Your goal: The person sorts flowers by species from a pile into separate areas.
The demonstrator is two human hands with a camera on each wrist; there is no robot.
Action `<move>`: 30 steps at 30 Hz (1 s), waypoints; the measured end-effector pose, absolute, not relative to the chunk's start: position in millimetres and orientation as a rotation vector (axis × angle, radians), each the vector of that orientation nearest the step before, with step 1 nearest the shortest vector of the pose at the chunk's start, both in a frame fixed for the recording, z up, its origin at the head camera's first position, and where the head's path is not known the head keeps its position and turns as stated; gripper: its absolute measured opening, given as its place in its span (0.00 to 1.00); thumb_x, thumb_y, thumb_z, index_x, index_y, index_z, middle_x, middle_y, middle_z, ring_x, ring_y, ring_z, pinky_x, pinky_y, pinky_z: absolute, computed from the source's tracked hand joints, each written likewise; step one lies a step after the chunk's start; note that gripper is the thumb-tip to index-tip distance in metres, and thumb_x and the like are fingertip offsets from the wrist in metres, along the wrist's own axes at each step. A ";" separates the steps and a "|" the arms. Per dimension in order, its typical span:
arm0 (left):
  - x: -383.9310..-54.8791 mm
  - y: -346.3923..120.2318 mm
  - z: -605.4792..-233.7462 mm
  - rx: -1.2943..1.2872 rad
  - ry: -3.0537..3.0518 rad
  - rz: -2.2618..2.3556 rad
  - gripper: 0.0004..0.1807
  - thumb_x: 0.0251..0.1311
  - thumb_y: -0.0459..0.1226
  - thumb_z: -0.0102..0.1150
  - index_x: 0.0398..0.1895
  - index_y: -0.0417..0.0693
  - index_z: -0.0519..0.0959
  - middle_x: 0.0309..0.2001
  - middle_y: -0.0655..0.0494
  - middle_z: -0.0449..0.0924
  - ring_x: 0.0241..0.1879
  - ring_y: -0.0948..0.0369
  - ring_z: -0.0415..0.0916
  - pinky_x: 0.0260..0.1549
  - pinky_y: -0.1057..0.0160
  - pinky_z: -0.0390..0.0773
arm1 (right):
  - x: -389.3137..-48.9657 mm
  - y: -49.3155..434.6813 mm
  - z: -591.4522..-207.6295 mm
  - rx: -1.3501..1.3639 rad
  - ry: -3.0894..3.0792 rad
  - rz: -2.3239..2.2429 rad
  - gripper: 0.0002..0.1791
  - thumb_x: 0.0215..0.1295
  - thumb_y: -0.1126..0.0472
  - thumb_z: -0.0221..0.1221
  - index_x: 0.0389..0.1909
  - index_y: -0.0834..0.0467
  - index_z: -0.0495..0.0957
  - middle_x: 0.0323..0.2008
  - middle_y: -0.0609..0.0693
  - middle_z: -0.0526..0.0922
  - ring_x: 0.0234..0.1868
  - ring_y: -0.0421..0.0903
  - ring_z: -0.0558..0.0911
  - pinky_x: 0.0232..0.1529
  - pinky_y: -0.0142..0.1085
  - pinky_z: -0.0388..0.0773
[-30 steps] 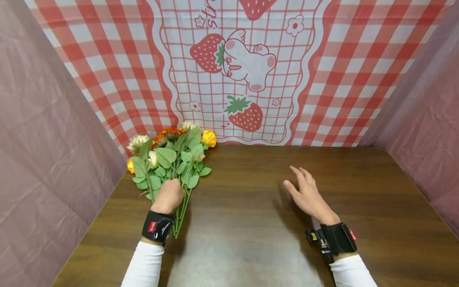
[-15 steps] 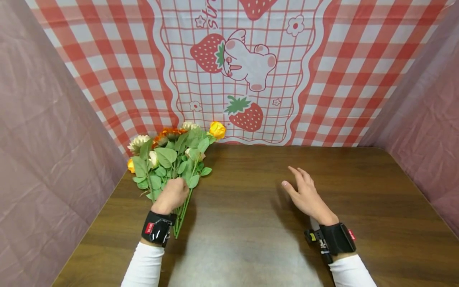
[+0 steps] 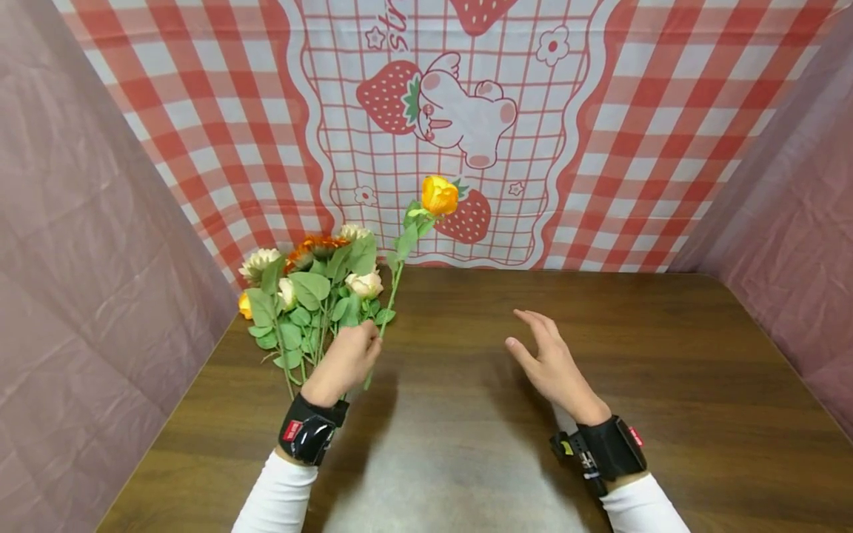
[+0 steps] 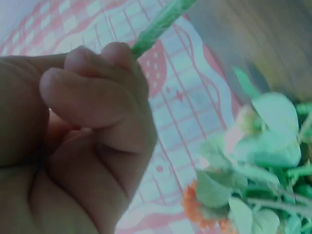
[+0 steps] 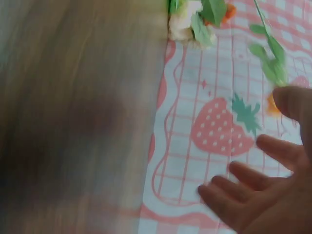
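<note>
My left hand (image 3: 348, 357) pinches the green stem (image 3: 389, 300) of a single yellow-orange rose (image 3: 439, 195) and holds it tilted up and to the right, above the table. In the left wrist view my curled fingers (image 4: 92, 92) grip the stem (image 4: 161, 22). The remaining bunch of artificial flowers (image 3: 309, 285) lies on the wooden table (image 3: 600, 348) at the left rear, just left of that hand. My right hand (image 3: 543, 355) hovers open over the middle of the table, fingers spread and empty; its fingers (image 5: 253, 190) show in the right wrist view.
A red-checked strawberry cloth (image 3: 586, 126) hangs behind the table. Mauve fabric walls (image 3: 80, 244) close in the left and right sides. Bare wood lies in front of and to the right of my hands.
My left hand has drawn the yellow-orange rose out of the bunch and raised it up and rightward. My right hand has shifted slightly left, staying open.
</note>
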State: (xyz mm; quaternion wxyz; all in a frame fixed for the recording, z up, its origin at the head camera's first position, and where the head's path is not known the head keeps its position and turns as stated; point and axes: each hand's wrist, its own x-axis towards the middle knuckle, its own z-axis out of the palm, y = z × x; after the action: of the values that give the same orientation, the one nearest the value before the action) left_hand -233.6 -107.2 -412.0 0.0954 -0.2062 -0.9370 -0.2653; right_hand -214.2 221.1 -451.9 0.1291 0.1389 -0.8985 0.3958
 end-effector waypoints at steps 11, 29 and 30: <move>-217.6 -59.9 -423.8 -0.770 -2.608 -0.867 0.04 0.64 0.28 0.56 0.31 0.40 0.74 0.23 0.54 0.76 0.23 0.60 0.74 0.23 0.61 0.76 | -203.7 198.5 -441.7 0.504 -2.311 1.178 0.18 0.64 0.69 0.64 0.55 0.61 0.78 0.45 0.56 0.83 0.42 0.46 0.82 0.39 0.32 0.81; -183.8 -10.3 -438.3 -0.952 -2.518 -1.060 0.03 0.66 0.29 0.56 0.34 0.41 0.75 0.25 0.57 0.77 0.22 0.69 0.70 0.23 0.73 0.71 | -187.6 167.5 -434.0 0.602 -2.279 1.455 0.13 0.67 0.69 0.61 0.51 0.65 0.80 0.36 0.54 0.86 0.32 0.40 0.83 0.30 0.31 0.79; -183.3 -9.5 -438.9 -0.958 -2.522 -1.057 0.03 0.67 0.29 0.56 0.34 0.42 0.75 0.25 0.57 0.77 0.23 0.69 0.70 0.23 0.74 0.70 | -186.9 166.7 -433.6 0.601 -2.272 1.469 0.12 0.67 0.69 0.61 0.50 0.65 0.80 0.35 0.54 0.86 0.31 0.41 0.83 0.29 0.31 0.79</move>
State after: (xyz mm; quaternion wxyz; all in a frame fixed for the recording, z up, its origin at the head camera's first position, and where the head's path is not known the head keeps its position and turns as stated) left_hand -183.3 -9.5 -438.9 0.1219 -0.3282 -0.8639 -0.3620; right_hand -186.9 166.7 -433.6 0.1842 0.2130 -0.8058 0.5209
